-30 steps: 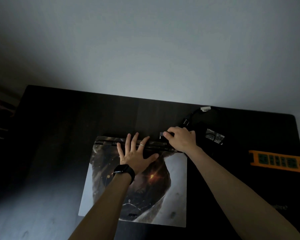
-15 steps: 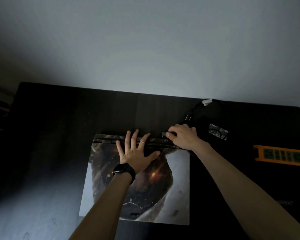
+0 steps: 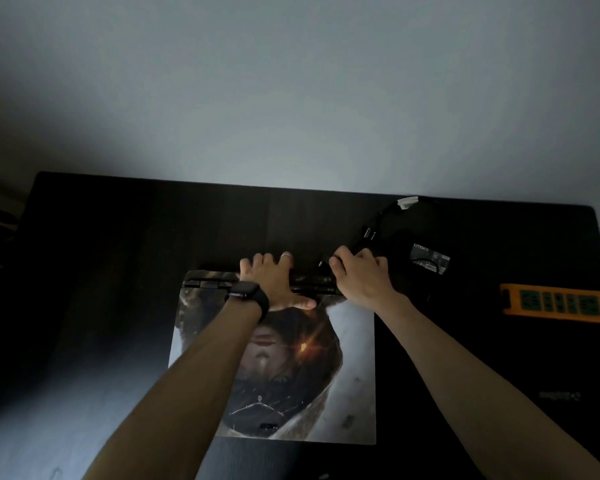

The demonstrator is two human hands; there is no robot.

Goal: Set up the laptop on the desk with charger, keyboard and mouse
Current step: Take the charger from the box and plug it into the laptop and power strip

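A closed laptop [image 3: 354,368] with a dark picture on its lid lies flat on the black desk [image 3: 125,258]. My left hand [image 3: 274,282], a black watch on its wrist, grips the laptop's rear hinge edge, fingers curled over the back. My right hand [image 3: 357,275] pinches the black charger plug [image 3: 323,262] just behind the rear edge. The cable [image 3: 378,223] loops back to the charger brick [image 3: 426,261] lying at the right rear of the desk. No keyboard or mouse shows.
An orange power strip [image 3: 558,303] with green sockets lies at the desk's right edge. A pale wall [image 3: 291,98] rises directly behind the desk. Something dark with faint lettering [image 3: 558,395] lies at the near right, too dim to identify.
My left hand slid from flat on the lid up to the rear edge and curled over it. My right hand stayed behind the hinge with the plug.
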